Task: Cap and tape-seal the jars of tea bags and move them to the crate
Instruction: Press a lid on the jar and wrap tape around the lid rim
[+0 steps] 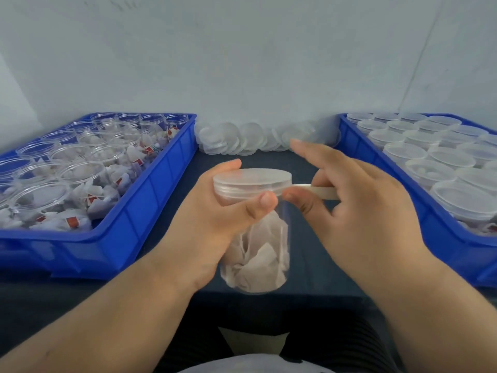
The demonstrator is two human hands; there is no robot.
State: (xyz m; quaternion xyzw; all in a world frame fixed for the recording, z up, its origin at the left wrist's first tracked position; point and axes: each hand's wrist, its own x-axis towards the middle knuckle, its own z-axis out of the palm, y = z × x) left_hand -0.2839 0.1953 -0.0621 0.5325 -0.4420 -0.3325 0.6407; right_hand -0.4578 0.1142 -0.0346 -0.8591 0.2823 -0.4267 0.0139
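A clear jar of tea bags (258,254) with a translucent lid (251,179) on it is held up over the dark table. My left hand (215,211) grips the jar just under the lid, thumb across the front. My right hand (357,195) pinches a strip of clear tape (317,190) that runs from the lid's right edge out to the fingers. The blue crate on the left (150,189) holds several open jars of tea bags. In the blue crate on the right (382,184) stand several capped jars.
A pile of loose translucent lids (250,140) lies along the wall between the two crates. The dark table top (304,254) shows between the crates. The grey wall stands right behind everything.
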